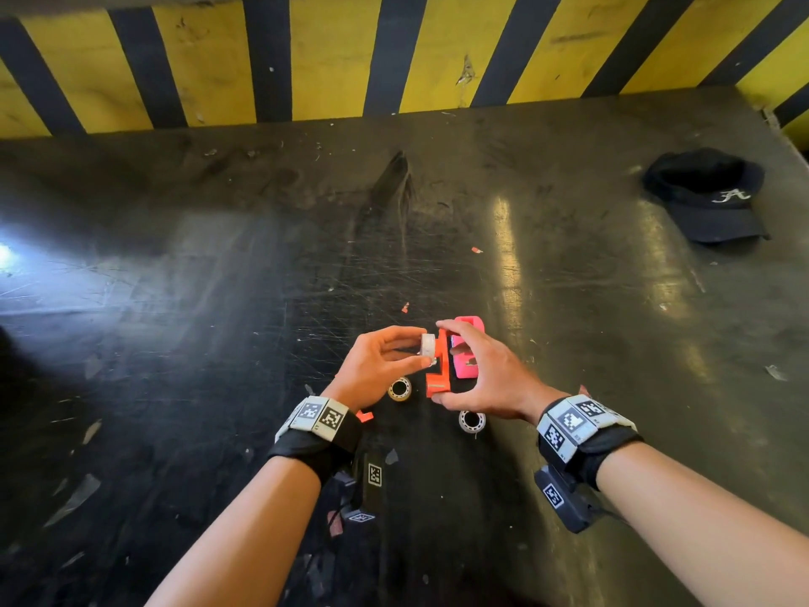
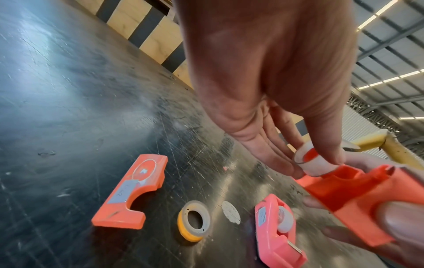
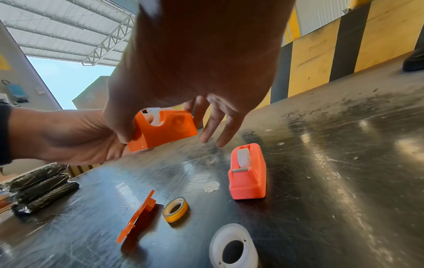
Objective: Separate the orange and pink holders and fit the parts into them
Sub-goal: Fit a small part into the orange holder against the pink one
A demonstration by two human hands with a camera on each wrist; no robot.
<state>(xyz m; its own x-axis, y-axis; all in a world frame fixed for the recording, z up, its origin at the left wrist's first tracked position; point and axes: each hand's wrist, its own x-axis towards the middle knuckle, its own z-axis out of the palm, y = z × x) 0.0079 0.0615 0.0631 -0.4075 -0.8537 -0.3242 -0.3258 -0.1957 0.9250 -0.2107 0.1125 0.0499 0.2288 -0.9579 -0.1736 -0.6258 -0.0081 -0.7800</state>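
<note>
You have an orange holder (image 1: pixel 437 365), a pink holder (image 1: pixel 465 348), a white tape roll (image 1: pixel 428 344) and a yellow-edged tape roll (image 1: pixel 399 389) on a scuffed black table (image 1: pixel 219 278), a yellow-and-black striped wall (image 1: pixel 332 59) behind, a black cap (image 1: pixel 709 194) lettered white.

Table (image 1: pixel 219 300): dark, glossy, heavily scratched surface. Orange holder (image 3: pixel 164 129) and pink holder (image 3: pixel 249 183): smooth moulded plastic, slight sheen; the pink holder has a small metal cutting strip (image 3: pixel 240 169). Cap (image 1: pixel 707 197): dark matt cloth. Striped wall (image 1: pixel 332 54): scuffed matt paint.
</note>
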